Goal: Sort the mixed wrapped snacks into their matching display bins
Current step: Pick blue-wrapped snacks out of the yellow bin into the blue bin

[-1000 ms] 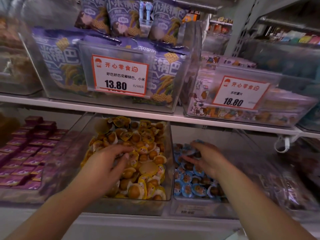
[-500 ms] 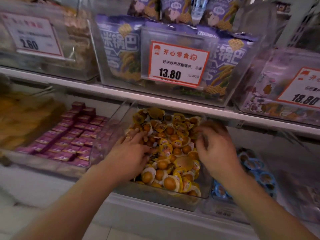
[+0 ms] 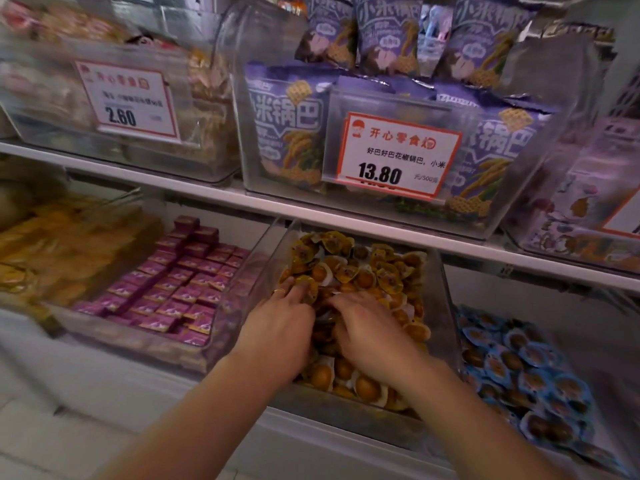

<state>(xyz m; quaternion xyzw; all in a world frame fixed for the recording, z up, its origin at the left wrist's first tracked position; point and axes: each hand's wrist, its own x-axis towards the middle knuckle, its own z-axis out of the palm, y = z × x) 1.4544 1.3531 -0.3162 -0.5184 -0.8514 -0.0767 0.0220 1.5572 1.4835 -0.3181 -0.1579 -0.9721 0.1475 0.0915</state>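
A clear bin (image 3: pixel 447 306) on the lower shelf holds a heap of yellow-wrapped egg snacks (image 3: pixel 381 271). Both of my hands are inside it, side by side on top of the pile. My left hand (image 3: pixel 280 327), with a ring on one finger, lies with its fingers stretched forward, touching a yellow packet. My right hand (image 3: pixel 367 330) is just to its right, its fingers bent down and leftward into the packets; the fingertips are buried, so any grip is hidden. To the right lies a bin of blue-wrapped egg snacks (image 3: pixel 519 368).
Left of the yellow bin is a clear bin of small purple boxes (image 3: pixel 180 289), then orange packets (image 3: pixel 62 251). The white shelf edge (image 3: pixel 207 192) above carries bins of purple snack bags (image 3: pixel 287 133) with a 13.80 price tag (image 3: pixel 394 154), close over the hands.
My right hand has left the blue-wrapped snack bin and moved left into the yellow bin beside my left hand. The view has swung left and nearer.
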